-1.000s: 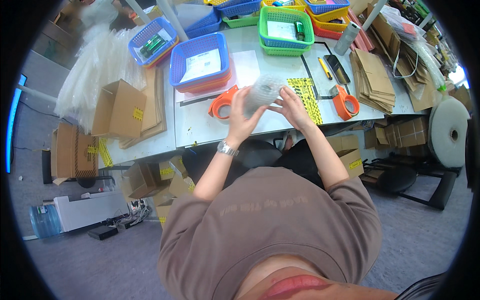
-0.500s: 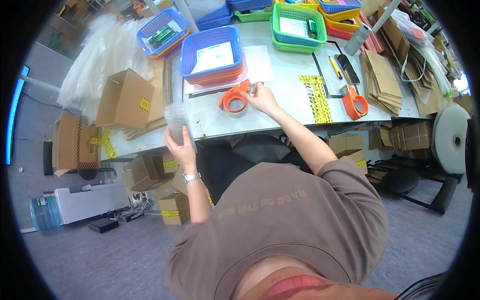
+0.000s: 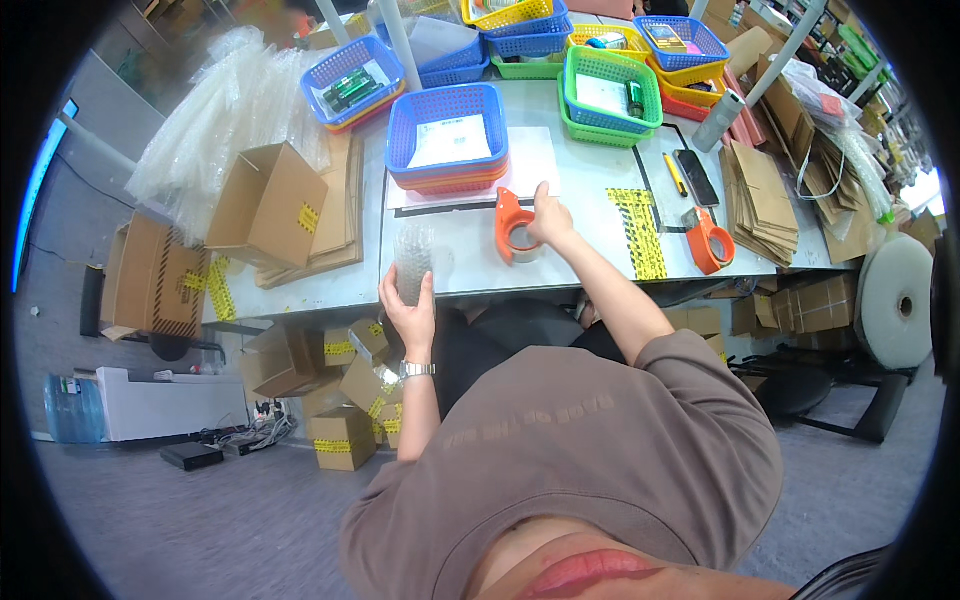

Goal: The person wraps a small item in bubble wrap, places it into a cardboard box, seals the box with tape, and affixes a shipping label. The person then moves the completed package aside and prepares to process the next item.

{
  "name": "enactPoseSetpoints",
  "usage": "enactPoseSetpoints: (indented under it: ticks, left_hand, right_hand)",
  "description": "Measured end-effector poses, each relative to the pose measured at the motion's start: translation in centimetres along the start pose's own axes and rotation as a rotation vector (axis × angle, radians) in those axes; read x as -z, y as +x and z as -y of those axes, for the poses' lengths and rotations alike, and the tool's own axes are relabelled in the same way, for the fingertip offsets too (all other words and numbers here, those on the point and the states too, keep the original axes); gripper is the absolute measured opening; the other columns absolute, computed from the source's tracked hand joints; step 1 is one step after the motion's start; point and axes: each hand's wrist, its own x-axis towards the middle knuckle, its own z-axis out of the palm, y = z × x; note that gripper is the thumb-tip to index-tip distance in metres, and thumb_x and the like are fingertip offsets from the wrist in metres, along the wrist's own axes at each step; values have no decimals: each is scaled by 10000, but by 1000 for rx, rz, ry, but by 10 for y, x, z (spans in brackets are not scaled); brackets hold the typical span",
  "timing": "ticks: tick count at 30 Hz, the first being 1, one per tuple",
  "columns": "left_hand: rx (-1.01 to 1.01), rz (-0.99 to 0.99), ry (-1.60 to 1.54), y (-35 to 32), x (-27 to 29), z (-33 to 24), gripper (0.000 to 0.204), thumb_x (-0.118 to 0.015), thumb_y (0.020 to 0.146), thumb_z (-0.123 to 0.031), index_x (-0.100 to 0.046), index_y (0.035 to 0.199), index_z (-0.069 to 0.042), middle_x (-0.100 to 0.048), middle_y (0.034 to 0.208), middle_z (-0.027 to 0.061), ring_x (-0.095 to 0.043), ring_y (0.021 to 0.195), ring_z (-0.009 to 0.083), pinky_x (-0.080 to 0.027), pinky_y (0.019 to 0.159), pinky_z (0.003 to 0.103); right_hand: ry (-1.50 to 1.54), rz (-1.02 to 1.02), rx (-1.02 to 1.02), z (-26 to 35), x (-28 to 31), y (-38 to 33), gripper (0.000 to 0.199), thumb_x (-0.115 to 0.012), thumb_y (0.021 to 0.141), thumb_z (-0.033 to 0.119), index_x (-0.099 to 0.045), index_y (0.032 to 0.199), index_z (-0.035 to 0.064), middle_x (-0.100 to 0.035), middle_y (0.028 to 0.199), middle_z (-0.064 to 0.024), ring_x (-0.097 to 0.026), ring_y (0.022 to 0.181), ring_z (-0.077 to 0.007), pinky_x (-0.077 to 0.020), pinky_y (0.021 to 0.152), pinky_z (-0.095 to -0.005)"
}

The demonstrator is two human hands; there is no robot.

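Shifted rightward since half a second earlier, the orange tape dispenser (image 3: 507,215) sat on the bench (image 3: 462,265) with the curled right hand (image 3: 550,218) at its right side, grip impossible to tell, while the left hand (image 3: 410,318) clasped the bubble-wrapped bundle (image 3: 414,262) farther left, by the near edge.

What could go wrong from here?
The bubble-wrapped bundle in the left hand is by the front edge of the table, so it might drop if that grip slips. The right hand is right at the orange tape dispenser; a careless nudge could perhaps push it into the stack of baskets just beyond.
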Motion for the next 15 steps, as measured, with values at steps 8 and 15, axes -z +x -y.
enactPoseSetpoints:
  ticks: [8, 15]
  left_hand:
    - [-106, 88, 30, 5, -7, -6, 582, -740, 817, -203, -487, 1301, -3, -512, 1228, 171, -492, 1172, 324, -387, 1007, 401]
    - [-395, 646, 581, 18, -35, 12, 623, -668, 791, -176, -456, 1375, -121, -436, 1425, 56, -285, 1397, 298, -98, 1139, 624]
  right_hand:
    - [-2, -333, 256, -27, 20, -9, 517, -721, 749, 203, -403, 1113, 19, -616, 1044, -233, -620, 970, -389, -519, 772, -473]
    - [-266, -63, 85, -10, -48, -17, 955, -688, 785, 268, -119, 1494, -25, -653, 957, -220, -669, 865, -339, -496, 788, -461]
